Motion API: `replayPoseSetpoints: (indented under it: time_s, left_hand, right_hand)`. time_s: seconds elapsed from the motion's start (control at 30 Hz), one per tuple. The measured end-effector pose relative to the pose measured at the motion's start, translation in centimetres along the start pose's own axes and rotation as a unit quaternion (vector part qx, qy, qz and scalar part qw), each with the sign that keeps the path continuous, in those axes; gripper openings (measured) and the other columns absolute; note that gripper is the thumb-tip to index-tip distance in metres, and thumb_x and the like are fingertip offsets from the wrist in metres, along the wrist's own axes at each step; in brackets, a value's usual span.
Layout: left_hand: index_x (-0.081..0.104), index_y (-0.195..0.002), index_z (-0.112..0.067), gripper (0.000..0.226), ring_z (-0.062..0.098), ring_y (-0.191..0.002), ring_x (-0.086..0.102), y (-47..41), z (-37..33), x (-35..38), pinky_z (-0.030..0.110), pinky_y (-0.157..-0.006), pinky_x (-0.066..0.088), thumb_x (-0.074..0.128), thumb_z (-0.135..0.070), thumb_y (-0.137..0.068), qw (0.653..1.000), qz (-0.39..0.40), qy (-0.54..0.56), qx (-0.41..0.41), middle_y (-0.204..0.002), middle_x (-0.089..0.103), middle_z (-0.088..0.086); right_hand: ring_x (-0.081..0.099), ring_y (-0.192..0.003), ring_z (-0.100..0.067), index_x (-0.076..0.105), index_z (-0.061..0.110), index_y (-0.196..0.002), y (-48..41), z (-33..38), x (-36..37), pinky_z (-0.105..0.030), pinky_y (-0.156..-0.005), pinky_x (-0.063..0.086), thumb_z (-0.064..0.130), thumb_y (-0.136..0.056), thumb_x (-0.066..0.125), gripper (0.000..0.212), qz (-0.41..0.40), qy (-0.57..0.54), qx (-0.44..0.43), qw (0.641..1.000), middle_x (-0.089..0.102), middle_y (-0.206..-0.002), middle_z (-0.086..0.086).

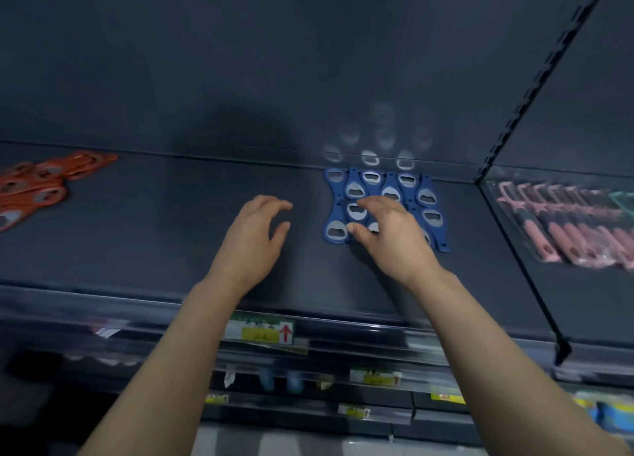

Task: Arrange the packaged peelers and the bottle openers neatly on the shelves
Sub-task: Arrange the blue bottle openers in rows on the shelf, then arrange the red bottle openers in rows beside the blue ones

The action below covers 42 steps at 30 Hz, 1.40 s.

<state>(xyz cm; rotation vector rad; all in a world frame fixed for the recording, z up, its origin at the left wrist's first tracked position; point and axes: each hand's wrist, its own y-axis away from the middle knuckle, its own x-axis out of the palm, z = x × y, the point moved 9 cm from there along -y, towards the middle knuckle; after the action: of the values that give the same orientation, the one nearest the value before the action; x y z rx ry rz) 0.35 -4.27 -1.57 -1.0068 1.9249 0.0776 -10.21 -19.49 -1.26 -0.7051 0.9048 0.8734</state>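
Several blue bottle openers (356,189) lie flat in tight rows at the back right of the dark shelf (171,222). My right hand (391,236) hovers over the front of that group with relaxed, slightly bent fingers and holds nothing. My left hand (255,236) hangs over bare shelf just left of the blue group, fingers loosely curved and empty. A loose heap of orange bottle openers (41,184) lies at the far left of the same shelf. Packaged pink peelers (562,229) lie side by side on the neighbouring shelf section at the right.
A slotted upright (535,88) divides the two shelf sections. A price label (260,330) with a red arrow sits on the shelf's front rail. Lower shelves with more labels and small goods show below. A teal packaged item (622,201) peeks in at the far right.
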Motion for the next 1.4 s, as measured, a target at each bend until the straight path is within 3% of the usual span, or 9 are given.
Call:
replayPoseSetpoints:
  time_s: [0.1,0.27,0.73,0.9,1.17,1.3,1.4]
  left_hand:
    - [0.058,-0.121,-0.010,0.029,0.016,-0.117,0.047,0.8,2.4,-2.6,0.020,-0.099,0.031,0.053,-0.012,-0.093,1.000,-0.002,-0.005,-0.004,-0.123,0.053,0.002]
    - [0.059,-0.119,-0.010,0.028,0.021,-0.116,0.049,2.1,8.5,-8.2,0.035,-0.102,0.038,0.055,-0.012,-0.091,0.999,-0.004,-0.026,-0.019,-0.121,0.055,0.004]
    - [0.054,-0.126,-0.012,0.034,0.019,-0.123,0.042,4.4,23.4,-19.8,0.025,-0.103,0.029,0.054,-0.019,-0.093,0.990,-0.034,-0.082,-0.106,-0.129,0.050,0.003]
    - [0.056,-0.124,-0.011,0.036,0.025,-0.120,0.046,4.7,26.6,-22.2,0.036,-0.105,0.033,0.058,-0.022,-0.090,0.975,-0.061,-0.159,-0.144,-0.126,0.054,0.005]
    - [0.056,-0.125,-0.011,0.043,0.028,-0.120,0.045,4.4,30.5,-25.2,0.034,-0.107,0.026,0.061,-0.031,-0.087,0.952,-0.084,-0.215,-0.200,-0.125,0.054,0.006]
    - [0.047,-0.135,-0.017,0.060,0.023,-0.131,0.033,3.4,33.4,-25.5,0.033,-0.112,0.018,0.062,-0.043,-0.083,0.952,-0.062,-0.192,-0.230,-0.137,0.044,0.003]
    - [0.035,-0.142,-0.025,0.078,0.022,-0.140,0.017,2.2,36.3,-24.8,0.036,-0.116,0.008,0.066,-0.053,-0.076,0.953,-0.015,-0.167,-0.252,-0.151,0.025,0.004]
  right_hand:
    - [0.036,-0.134,-0.021,0.046,0.009,-0.137,-0.7,4.0,1.8,-0.025,-0.108,0.026,0.031,-0.094,0.056,0.050,0.008,0.007,-0.018,1.000,0.046,-0.142,-0.007]
    - [0.034,-0.135,-0.021,0.044,0.009,-0.138,-2.3,11.9,5.8,-0.027,-0.109,0.026,0.033,-0.094,0.054,0.051,0.018,0.008,-0.037,0.999,0.044,-0.143,-0.007]
    - [0.028,-0.139,-0.019,0.039,0.009,-0.142,-8.0,29.6,16.9,-0.027,-0.112,0.023,0.035,-0.095,0.052,0.054,0.098,0.010,-0.137,0.986,0.038,-0.148,-0.005]
    - [0.024,-0.141,-0.017,0.037,0.012,-0.143,-10.7,33.5,19.5,-0.028,-0.114,0.020,0.036,-0.096,0.050,0.055,0.131,0.010,-0.202,0.971,0.034,-0.150,-0.003]
    - [0.029,-0.136,-0.020,0.042,0.013,-0.139,-14.3,38.7,23.2,-0.034,-0.111,0.026,0.036,-0.094,0.053,0.052,0.159,0.027,-0.292,0.943,0.039,-0.145,-0.002]
    - [0.016,-0.142,-0.020,0.036,0.015,-0.143,-16.4,40.0,25.4,-0.033,-0.113,0.017,0.041,-0.094,0.052,0.058,0.187,0.032,-0.293,0.937,0.029,-0.151,-0.003]
    - [-0.002,-0.146,-0.020,0.027,0.022,-0.148,-18.7,40.2,27.3,-0.038,-0.117,0.006,0.050,-0.091,0.052,0.069,0.210,0.037,-0.266,0.940,0.012,-0.158,-0.002]
